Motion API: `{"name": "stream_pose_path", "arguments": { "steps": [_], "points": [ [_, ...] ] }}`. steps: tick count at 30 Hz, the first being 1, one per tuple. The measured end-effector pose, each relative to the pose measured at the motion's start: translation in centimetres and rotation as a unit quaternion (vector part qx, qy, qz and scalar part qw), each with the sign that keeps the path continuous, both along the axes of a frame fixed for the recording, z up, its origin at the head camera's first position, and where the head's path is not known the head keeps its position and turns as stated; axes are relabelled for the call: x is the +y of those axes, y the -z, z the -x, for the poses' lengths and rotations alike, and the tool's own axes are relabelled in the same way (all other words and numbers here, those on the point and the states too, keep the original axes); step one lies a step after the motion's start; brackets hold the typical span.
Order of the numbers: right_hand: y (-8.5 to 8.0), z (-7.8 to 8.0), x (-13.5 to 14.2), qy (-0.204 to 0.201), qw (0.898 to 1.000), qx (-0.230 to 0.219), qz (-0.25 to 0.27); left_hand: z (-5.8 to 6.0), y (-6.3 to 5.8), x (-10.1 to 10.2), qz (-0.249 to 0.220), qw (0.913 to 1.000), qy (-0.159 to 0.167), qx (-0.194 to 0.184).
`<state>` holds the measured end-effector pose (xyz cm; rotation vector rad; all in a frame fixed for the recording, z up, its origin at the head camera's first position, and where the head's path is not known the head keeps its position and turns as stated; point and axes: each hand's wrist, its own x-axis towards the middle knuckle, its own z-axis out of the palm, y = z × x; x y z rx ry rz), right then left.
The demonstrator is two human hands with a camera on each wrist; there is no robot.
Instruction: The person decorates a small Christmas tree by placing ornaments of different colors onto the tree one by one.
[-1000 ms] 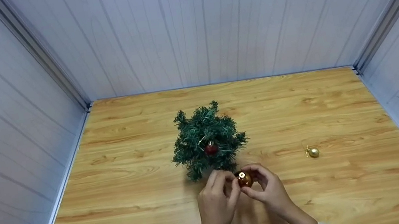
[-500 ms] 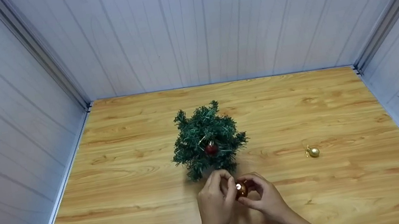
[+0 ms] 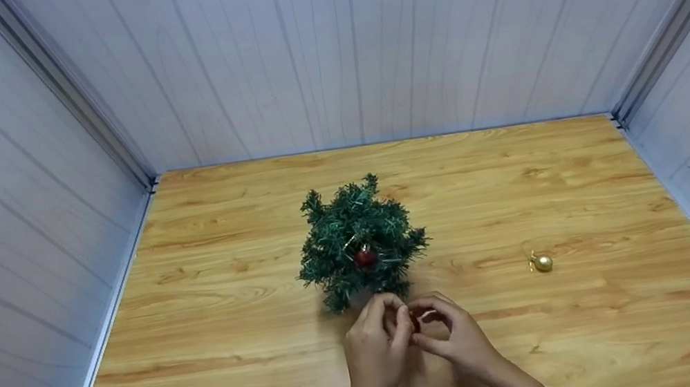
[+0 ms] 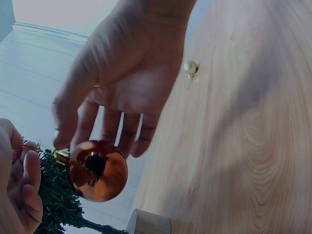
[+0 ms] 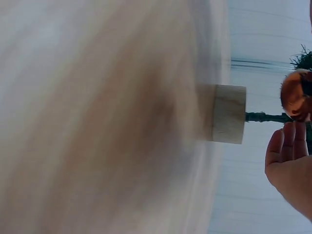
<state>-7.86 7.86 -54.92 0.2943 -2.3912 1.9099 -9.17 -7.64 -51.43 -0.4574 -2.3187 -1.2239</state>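
Observation:
A shiny copper Christmas bauble (image 4: pixel 100 170) hangs between my two hands, its small gold cap pointing to the left in the left wrist view. My right hand (image 3: pixel 463 335) holds it at the cap, thumb tip right there and the other fingers behind the ball. With thumb and forefinger, my left hand (image 3: pixel 375 349) pinches the thin gold string that runs from the cap. Just beyond both hands stands a small green Christmas tree (image 3: pixel 356 219), with a dark red bauble (image 3: pixel 366 257) on its front. The hands mostly hide the copper bauble in the head view.
A small gold bauble (image 3: pixel 543 262) with its string lies on the wooden table (image 3: pixel 243 379), to the right of the tree. The tree's trunk rises from a round wooden base (image 5: pixel 229 114). Pale panel walls (image 3: pixel 321 50) close off the back and both sides.
The copper bauble and my right hand have come slightly toward me and left. The ball has turned out of sight behind the fingers; my left hand has barely moved.

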Motion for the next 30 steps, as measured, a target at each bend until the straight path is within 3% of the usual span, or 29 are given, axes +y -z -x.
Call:
{"name": "stream_pose_path", "arguments": {
  "steps": [10,18,23,26,30],
  "points": [
    [-1.7,0.9,-0.3,0.033,0.999,-0.001,0.004,0.2,0.4,-0.1,0.006,0.9999,0.002,0.014],
    [-2.4,1.2,-0.7,0.049,0.998,-0.025,-0.008,0.2,0.4,-0.2,0.001,1.0,0.002,-0.004],
    [-4.3,1.1,-1.0,0.055,0.998,-0.029,0.005,0.3,0.6,-0.1,0.01,0.9998,-0.014,-0.012],
    [-5.4,0.8,-1.2,0.05,0.999,-0.012,0.018,0.3,0.8,0.0,0.016,0.9995,-0.026,-0.01],
    [-5.5,0.8,-1.3,0.049,0.999,0.006,0.021,0.3,1.2,0.2,0.017,0.9992,-0.035,-0.006]
  ]
}}
